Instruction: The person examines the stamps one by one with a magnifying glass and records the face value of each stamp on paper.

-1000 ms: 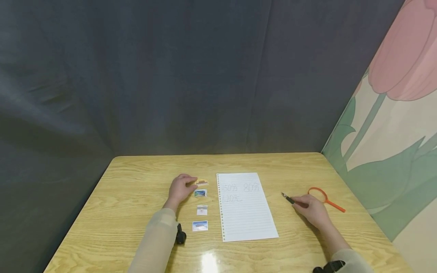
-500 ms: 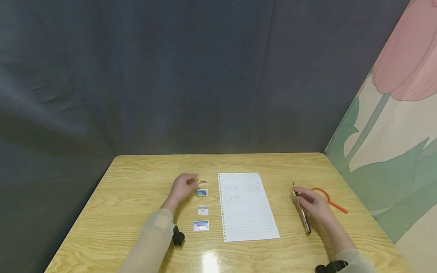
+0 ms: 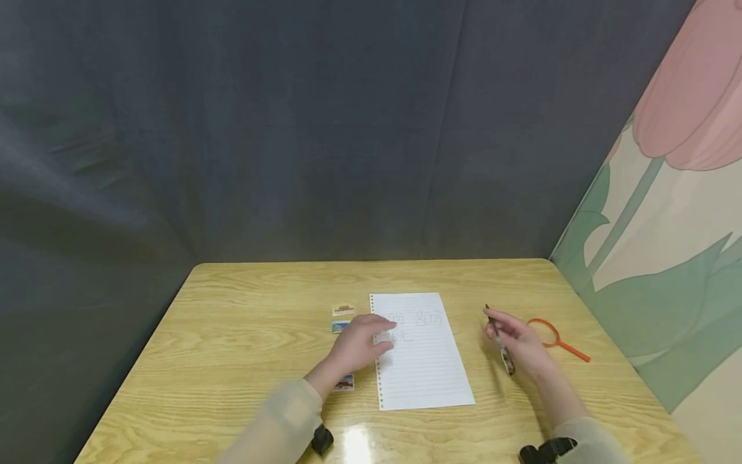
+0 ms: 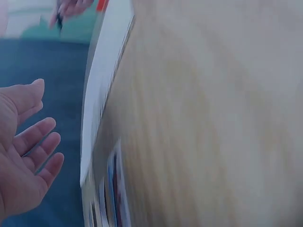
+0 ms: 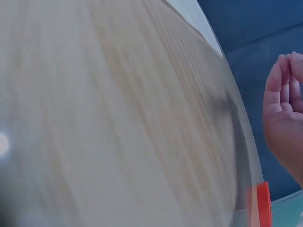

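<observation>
In the head view my left hand (image 3: 359, 343), fingers loosely spread and holding nothing, hovers over the left edge of a lined sheet of paper (image 3: 426, 374). Handwriting in faint pencil-like strokes runs along the sheet's upper part, partly covered by that hand. Beside the sheet lie small picture stamps in a column: a yellow one (image 3: 342, 310), a blue-green one (image 3: 339, 327) and a blue one (image 3: 346, 383) half behind the wrist; another is hidden. My right hand (image 3: 524, 345), right of the paper, holds a dark pen (image 3: 503, 356) between its fingers, raised above the table.
An orange magnifying glass (image 3: 572, 352) lies just right of my right hand. Wood-grain table (image 3: 243, 322) extends around everything, with a dark curtain (image 3: 313, 142) behind and a tulip-painted wall (image 3: 666, 270) on the right.
My left hand has left the yellow stamp and moved right and nearer, onto the paper's edge. In my right hand the pen has turned, and its upper end now tilts left.
</observation>
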Demonstrator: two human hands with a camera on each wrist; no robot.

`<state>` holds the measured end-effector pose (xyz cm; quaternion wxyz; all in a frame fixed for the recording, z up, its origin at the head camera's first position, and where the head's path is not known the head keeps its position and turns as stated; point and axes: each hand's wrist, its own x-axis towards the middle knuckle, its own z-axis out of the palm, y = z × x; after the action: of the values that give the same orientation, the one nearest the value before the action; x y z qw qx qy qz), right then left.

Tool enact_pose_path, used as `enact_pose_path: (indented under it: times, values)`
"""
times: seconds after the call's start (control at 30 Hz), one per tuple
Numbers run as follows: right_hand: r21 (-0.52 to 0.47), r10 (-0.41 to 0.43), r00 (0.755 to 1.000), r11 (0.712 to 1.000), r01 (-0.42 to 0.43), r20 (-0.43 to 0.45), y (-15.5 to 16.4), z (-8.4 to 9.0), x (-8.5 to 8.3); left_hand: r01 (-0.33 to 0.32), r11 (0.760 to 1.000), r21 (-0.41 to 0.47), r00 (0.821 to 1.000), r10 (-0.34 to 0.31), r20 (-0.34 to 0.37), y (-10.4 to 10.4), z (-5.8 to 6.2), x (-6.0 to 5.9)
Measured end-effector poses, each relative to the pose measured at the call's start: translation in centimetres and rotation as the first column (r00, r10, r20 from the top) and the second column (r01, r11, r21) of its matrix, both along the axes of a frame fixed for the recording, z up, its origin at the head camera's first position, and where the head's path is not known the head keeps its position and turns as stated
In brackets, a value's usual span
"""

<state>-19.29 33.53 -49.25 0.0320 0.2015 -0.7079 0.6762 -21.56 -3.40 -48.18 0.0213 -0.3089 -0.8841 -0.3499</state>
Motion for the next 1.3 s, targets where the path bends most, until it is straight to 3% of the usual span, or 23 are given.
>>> enact_pose_path:
  times: [0.07, 0.17, 0.3, 0.4, 0.6, 0.77, 0.9, 1.17, 1.3]
  values:
    - [-0.023, 0.004, 1.0, 1.0, -0.004, -0.012, -0.8, 0.2, -0.1, 0.046, 0.997, -0.059, 0.999, -0.047, -0.022, 1.0, 0.1, 0.7]
    - [-0.023, -0.011, 0.999, 1.0, 0.011, 0.036, -1.8, 0.3, -0.3, 0.096, 0.984, -0.153, 0.992, -0.106, -0.062, 2.2, 0.0, 1.5]
    - [-0.006, -0.02, 0.991, 1.0, 0.021, 0.134, -2.5, 0.3, -0.9, 0.125, 0.952, -0.281, 0.982, -0.158, -0.099, 3.3, -0.1, 2.4]
    - [0.022, -0.022, 0.987, 1.0, 0.019, 0.161, -3.1, 0.2, -1.4, 0.143, 0.925, -0.351, 0.975, -0.193, -0.112, 3.6, -0.3, 3.0]
    - [0.121, -0.074, 0.983, 0.991, 0.054, 0.169, -4.7, 0.1, -2.1, 0.159, 0.892, -0.423, 0.968, -0.226, -0.111, 3.7, -0.6, 3.9]
    - [0.201, -0.184, 0.967, 0.968, 0.148, 0.173, -6.1, 0.0, -2.5, 0.14, 0.866, -0.48, 0.965, -0.227, -0.128, 3.6, -0.6, 4.2]
    - [0.252, -0.248, 0.956, 0.946, 0.203, 0.16, -7.1, -0.2, -2.9, 0.134, 0.86, -0.492, 0.969, -0.219, -0.118, 3.5, -0.7, 4.1]
    - [0.293, -0.259, 0.95, 0.935, 0.201, 0.175, -8.8, -0.2, -3.3, 0.138, 0.87, -0.474, 0.97, -0.214, -0.111, 3.1, -1.3, 4.0]
    - [0.349, -0.294, 0.945, 0.909, 0.23, 0.145, -9.1, -1.1, -3.8, 0.144, 0.879, -0.454, 0.97, -0.217, -0.112, 2.9, -1.7, 3.9]
